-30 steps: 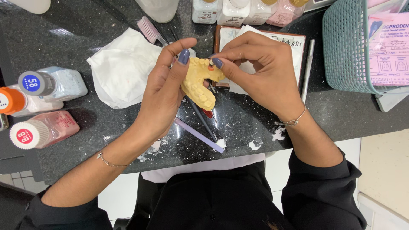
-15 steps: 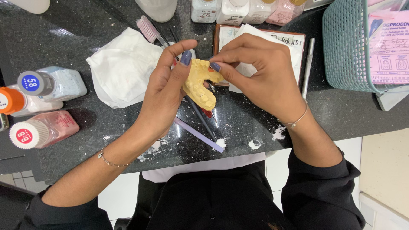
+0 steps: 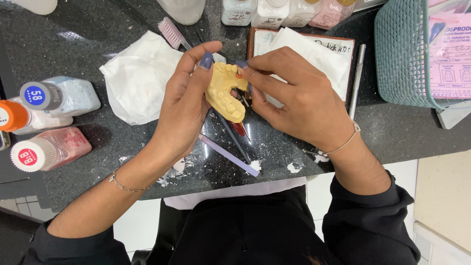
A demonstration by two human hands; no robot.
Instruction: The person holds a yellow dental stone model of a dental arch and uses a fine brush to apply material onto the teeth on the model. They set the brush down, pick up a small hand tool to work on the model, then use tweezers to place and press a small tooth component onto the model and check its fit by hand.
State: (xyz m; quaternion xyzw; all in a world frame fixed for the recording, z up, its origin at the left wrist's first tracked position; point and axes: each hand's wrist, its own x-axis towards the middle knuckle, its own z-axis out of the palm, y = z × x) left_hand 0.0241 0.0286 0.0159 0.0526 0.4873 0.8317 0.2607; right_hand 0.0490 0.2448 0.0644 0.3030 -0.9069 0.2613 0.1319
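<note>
Cast point(image 3: 226, 93): yellow, matte, toothed plaster arch, held above the speckled black counter point(image 3: 98, 19).
Left hand point(image 3: 184, 105): fingers curled round the cast.
Right hand point(image 3: 299, 95): fingertips pinched at its top edge.
Tissue point(image 3: 140, 78): white, crumpled, left.

Person is wearing black sleeves point(image 3: 373, 216) pushed up the forearms. Left hand point(image 3: 184, 105) and right hand point(image 3: 299, 98) are showing purple-painted nails, each wrist wearing a thin bracelet point(image 3: 122, 184).
</note>
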